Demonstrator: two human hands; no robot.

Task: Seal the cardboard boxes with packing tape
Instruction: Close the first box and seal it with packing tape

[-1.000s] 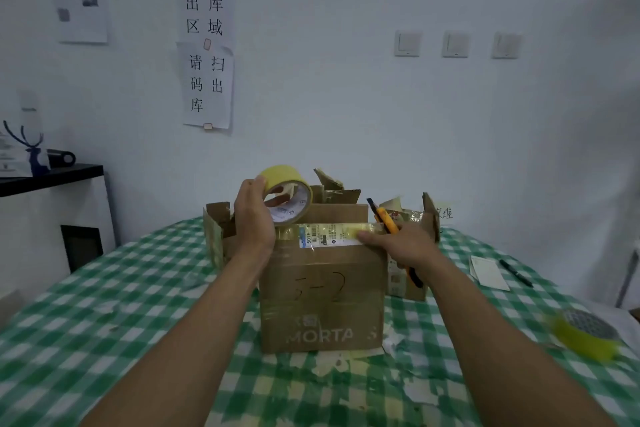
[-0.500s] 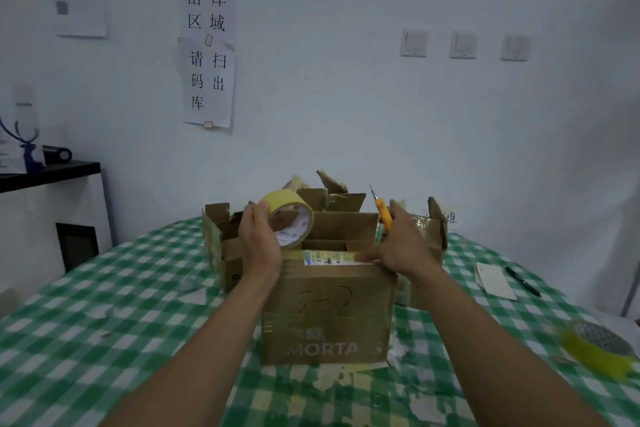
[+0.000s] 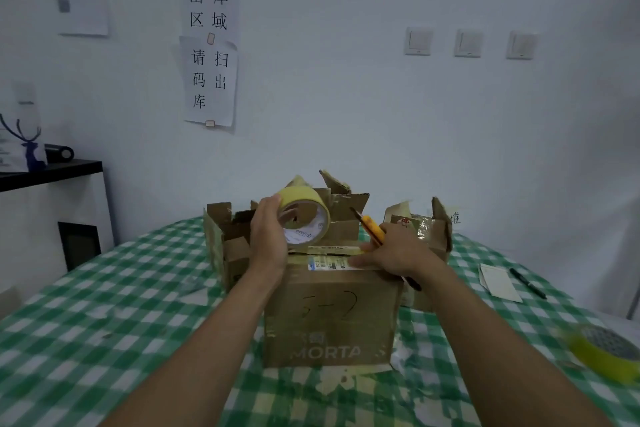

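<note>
A brown cardboard box (image 3: 329, 319) marked "5-2" and "MORTA" stands in the middle of the green checked table (image 3: 86, 340). My left hand (image 3: 268, 236) grips a yellow packing tape roll (image 3: 304, 218) above the box's top left edge. My right hand (image 3: 398, 251) holds an orange utility knife (image 3: 372, 227) and rests on the box's top right, its fingers lying on the taped seam by a white label (image 3: 329, 263).
Open cardboard boxes stand behind: one at the left (image 3: 225, 239), one at the right (image 3: 426, 229). A second yellow tape roll (image 3: 606, 354) lies at the right edge. A paper slip (image 3: 498, 281) and a black pen (image 3: 528, 282) lie beyond it. A black shelf (image 3: 52, 170) is at the left.
The tape roll in my left hand dipped toward the box top and came back up. My right hand lifted the knife upright, then settled lower on the seam.
</note>
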